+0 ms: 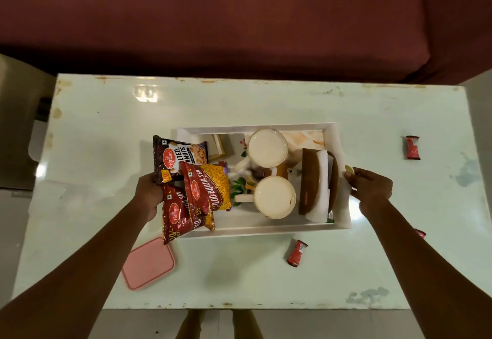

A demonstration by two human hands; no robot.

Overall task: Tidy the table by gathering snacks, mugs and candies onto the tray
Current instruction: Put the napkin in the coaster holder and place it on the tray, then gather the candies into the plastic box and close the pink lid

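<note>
Tray, white and rectangular, sits mid-table on white glossy table. Left hand at tray's left end, fingers closed around a bunch of snack packets: salted peanuts packet on top toward far side, aloo bhujia sev packet fanned over tray's left part, second sev packet lowest, hanging past tray's near-left corner. Packets look held above the tray; whether they touch it can't be told. Right hand at tray's right rim, fingertips pinched on a small yellowish candy right at the rim edge. Inside tray: two white mugs seen from above, far mug and near mug, close together, near one's handle pointing left. Brown plate with white paper on it stands tilted in tray's right part, just beside the mugs. Tray floor has a printed pattern, partly covered. Outside tray: red candy wrapper on table near tray's near edge, another red candy well apart on far right, third red one mostly hidden behind right forearm. Pink lid flat on table near left, below the packets. Maroon sofa behind table. Person's feet visible under the near table edge.
</note>
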